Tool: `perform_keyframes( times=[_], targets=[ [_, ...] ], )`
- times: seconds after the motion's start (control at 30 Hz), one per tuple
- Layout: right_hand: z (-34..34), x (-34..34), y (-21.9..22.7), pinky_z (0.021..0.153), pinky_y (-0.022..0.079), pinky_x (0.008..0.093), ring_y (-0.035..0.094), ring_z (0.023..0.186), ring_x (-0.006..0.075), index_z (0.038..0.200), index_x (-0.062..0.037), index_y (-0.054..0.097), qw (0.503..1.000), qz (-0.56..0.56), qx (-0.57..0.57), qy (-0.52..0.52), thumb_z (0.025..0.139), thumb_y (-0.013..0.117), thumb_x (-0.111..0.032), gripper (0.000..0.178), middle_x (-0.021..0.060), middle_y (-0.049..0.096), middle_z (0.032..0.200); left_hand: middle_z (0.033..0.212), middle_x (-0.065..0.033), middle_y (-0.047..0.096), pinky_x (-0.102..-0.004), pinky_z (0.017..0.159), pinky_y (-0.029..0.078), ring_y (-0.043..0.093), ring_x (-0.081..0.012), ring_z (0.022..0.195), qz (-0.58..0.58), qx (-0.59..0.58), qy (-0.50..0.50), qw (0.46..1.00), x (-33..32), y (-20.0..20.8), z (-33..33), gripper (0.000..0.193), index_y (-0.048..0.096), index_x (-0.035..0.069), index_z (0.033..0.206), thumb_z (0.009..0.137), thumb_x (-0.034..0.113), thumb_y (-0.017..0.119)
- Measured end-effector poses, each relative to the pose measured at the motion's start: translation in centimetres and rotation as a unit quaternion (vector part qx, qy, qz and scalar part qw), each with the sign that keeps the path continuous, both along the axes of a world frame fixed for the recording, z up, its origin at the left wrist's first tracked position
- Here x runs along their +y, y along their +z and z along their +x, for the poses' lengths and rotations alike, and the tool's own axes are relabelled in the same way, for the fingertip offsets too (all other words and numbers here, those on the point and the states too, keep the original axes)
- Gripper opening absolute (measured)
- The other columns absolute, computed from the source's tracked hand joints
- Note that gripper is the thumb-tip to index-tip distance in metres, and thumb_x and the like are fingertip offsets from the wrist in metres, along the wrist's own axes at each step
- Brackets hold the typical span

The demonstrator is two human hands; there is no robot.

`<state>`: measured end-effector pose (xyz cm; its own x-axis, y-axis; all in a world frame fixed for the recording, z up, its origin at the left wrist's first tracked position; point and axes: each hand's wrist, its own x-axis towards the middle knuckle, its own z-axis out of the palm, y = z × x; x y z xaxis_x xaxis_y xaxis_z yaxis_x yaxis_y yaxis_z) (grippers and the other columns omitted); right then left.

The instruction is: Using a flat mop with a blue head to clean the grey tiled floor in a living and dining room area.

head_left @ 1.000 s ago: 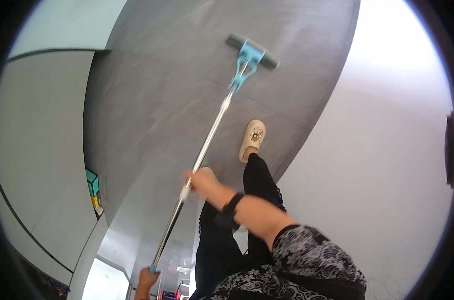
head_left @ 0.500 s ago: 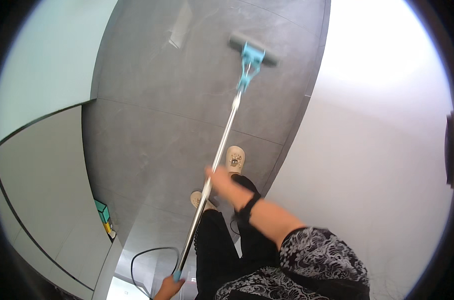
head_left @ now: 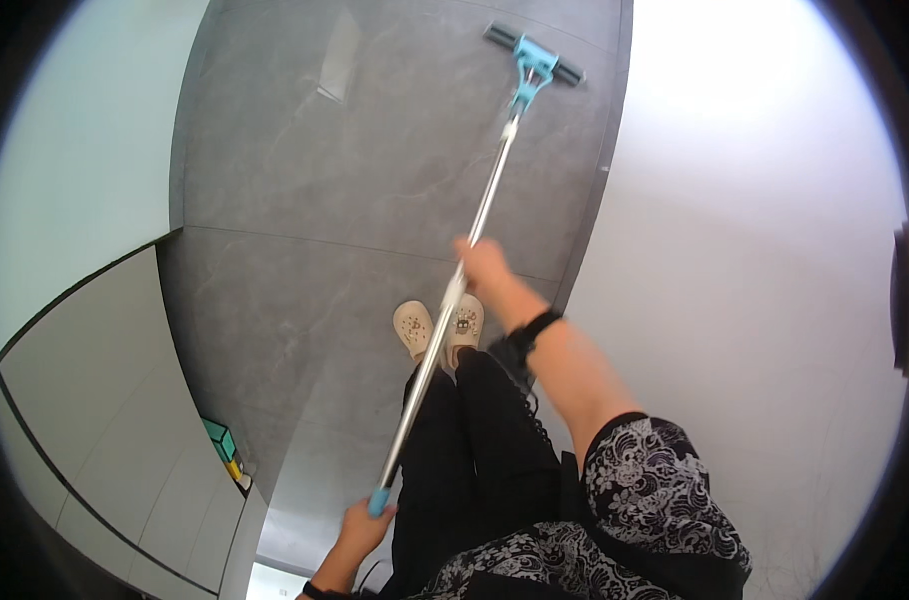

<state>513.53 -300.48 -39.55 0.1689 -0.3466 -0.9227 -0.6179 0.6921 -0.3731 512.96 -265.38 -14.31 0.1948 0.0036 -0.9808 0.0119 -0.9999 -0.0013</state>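
A sponge mop point(head_left: 487, 205) with a silvery pole slants from near my body up to the far right. Its light-blue bracket carries a dark roller-like head point(head_left: 569, 73), which rests on the grey floor close to the right wall. My left hand point(head_left: 363, 527) is closed around the light-blue end of the pole, low in the view beside my leg. Farther up, my right hand point(head_left: 483, 268) wraps round the pole at about its middle, slightly blurred. Below the pole stand my feet in beige clogs point(head_left: 413, 325), side by side.
Grey tiled floor point(head_left: 285, 290) runs between a white wall point(head_left: 735, 300) on the right and a pale cabinet point(head_left: 85, 360) on the left. A green and yellow box point(head_left: 222, 440) stands at the cabinet's foot. A dark object point(head_left: 901, 300) is on the right wall.
The mop head has moved forward and to the right, and both hands have gone forward with the pole. My left foot has stepped up level with the right.
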Motion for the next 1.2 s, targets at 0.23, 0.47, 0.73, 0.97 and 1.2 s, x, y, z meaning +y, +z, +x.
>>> perform_keyframes(
  times=[0.23, 0.47, 0.73, 0.97, 1.2],
  targets=[
    [1.7, -8.9, 1.1, 0.039, 0.042, 0.0368, 0.053, 0.048, 0.0232, 0.080, 0.0035, 0.045, 0.995, -0.089, 0.039, -0.004, 0.078, 0.056, -0.033, 0.038, 0.0115, 0.047, 0.060, 0.062, -0.0077, 0.053, -0.0282, 0.043, 0.042, 0.051, -0.0148, 0.047, -0.153, 0.084, 0.054, 0.983, -8.5, 1.0, 3.2, 0.029, 0.047, 0.000, 0.089, 0.078, 0.024, 0.059],
    [-2.7, 10.3, 6.8, 0.037, 0.039, 0.0341, 0.051, 0.045, 0.0219, 0.076, 0.0058, 0.053, 0.999, 0.023, 0.021, 0.010, 0.078, 0.050, -0.026, 0.032, 0.0138, 0.053, 0.061, 0.064, -0.0064, 0.056, -0.0298, 0.053, 0.043, 0.050, -0.0137, 0.057, -0.091, 0.022, 0.020, 0.995, 8.0, 10.5, 6.6, 0.030, 0.056, 0.001, 0.087, 0.072, 0.025, 0.065],
    [-2.4, 1.7, 6.5, 0.035, 0.036, 0.0277, 0.048, 0.039, 0.0180, 0.070, 0.0027, 0.050, 0.996, 0.090, -0.020, -0.009, 0.079, 0.050, -0.019, 0.024, 0.0113, 0.053, 0.053, 0.065, -0.0065, 0.055, -0.0293, 0.058, 0.043, 0.047, -0.0129, 0.062, -0.075, 0.022, 0.034, 0.996, 1.2, 8.8, 4.5, 0.032, 0.056, 0.001, 0.091, 0.071, 0.023, 0.067],
    [2.8, -4.3, 7.1, 0.037, 0.041, 0.0279, 0.051, 0.043, 0.0172, 0.066, 0.0015, 0.049, 0.996, 0.035, -0.053, -0.065, 0.076, 0.051, -0.020, 0.024, 0.0092, 0.052, 0.052, 0.046, -0.0008, 0.045, -0.0242, 0.036, 0.033, 0.043, -0.0086, 0.039, 0.084, 0.108, 0.119, 0.983, -5.7, 6.3, 10.4, 0.027, 0.049, 0.004, 0.066, 0.074, 0.024, 0.065],
    [3.9, -12.7, 2.4, 0.035, 0.041, 0.0335, 0.051, 0.037, 0.0224, 0.058, 0.0096, 0.050, 0.996, -0.045, -0.056, 0.047, 0.074, 0.049, -0.018, 0.032, 0.0159, 0.052, 0.050, 0.047, 0.0001, 0.043, -0.0225, 0.034, 0.032, 0.040, -0.0070, 0.036, 0.034, 0.097, 0.162, 0.981, -11.6, -0.8, 8.0, 0.025, 0.047, 0.005, 0.068, 0.076, 0.022, 0.063]
  ],
)
